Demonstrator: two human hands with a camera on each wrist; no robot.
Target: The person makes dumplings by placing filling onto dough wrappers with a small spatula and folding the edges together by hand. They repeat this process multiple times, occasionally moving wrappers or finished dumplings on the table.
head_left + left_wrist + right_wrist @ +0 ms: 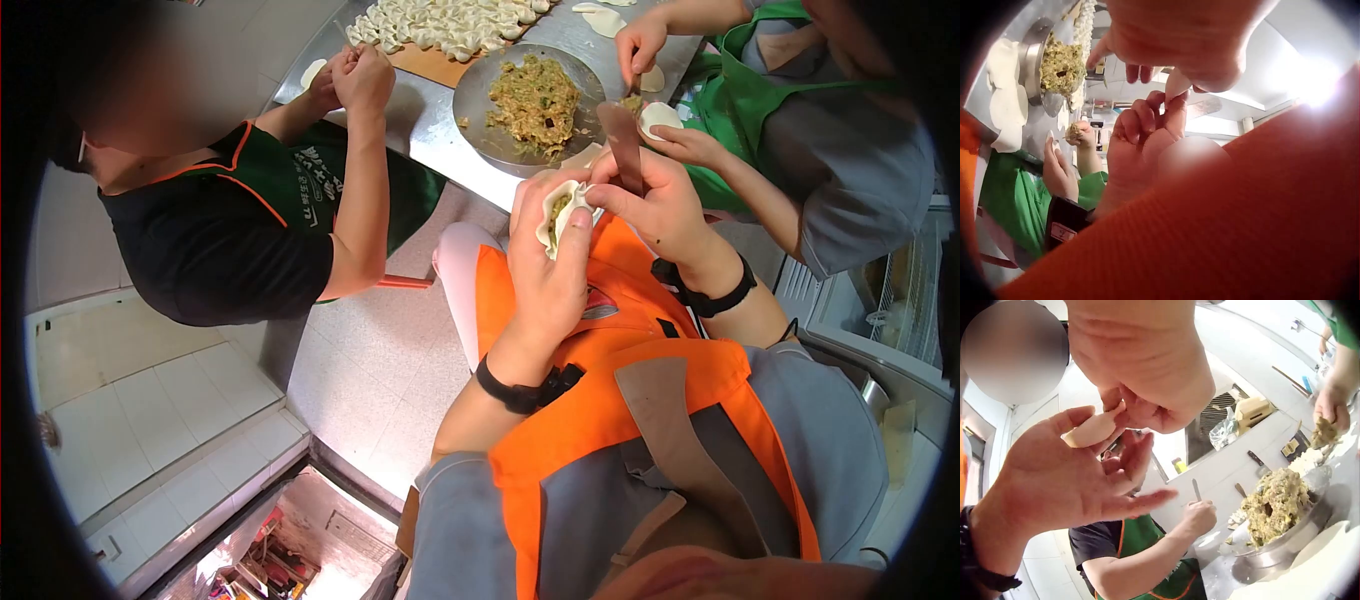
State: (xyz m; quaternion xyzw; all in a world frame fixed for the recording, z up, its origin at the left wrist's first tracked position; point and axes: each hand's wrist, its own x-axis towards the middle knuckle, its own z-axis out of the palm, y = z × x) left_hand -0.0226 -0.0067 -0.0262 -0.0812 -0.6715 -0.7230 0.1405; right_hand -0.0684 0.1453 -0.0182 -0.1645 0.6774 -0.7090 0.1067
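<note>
A partly folded dumpling [560, 218], green-yellow filling showing along its open side, sits between my two hands. My left hand [548, 270] holds it between thumb and fingers. With thumb and fingertips my right hand [668, 205] pinches the pleated end; in the right wrist view the pale dumpling [1091, 430] hangs between both hands. A flat, brownish spatula [622, 145] sticks up out of my right hand. Just beyond my hands stands a round metal bowl [478, 130] with a mound of chopped filling [535, 105].
Rows of finished dumplings [450, 25] lie on a board at the far side of the metal table [435, 130]. A person in a dark shirt [230, 240] works at left; another in a green apron [745, 110] holds a wrapper [660, 118] at right. Wrappers [1007, 94] lie near the bowl.
</note>
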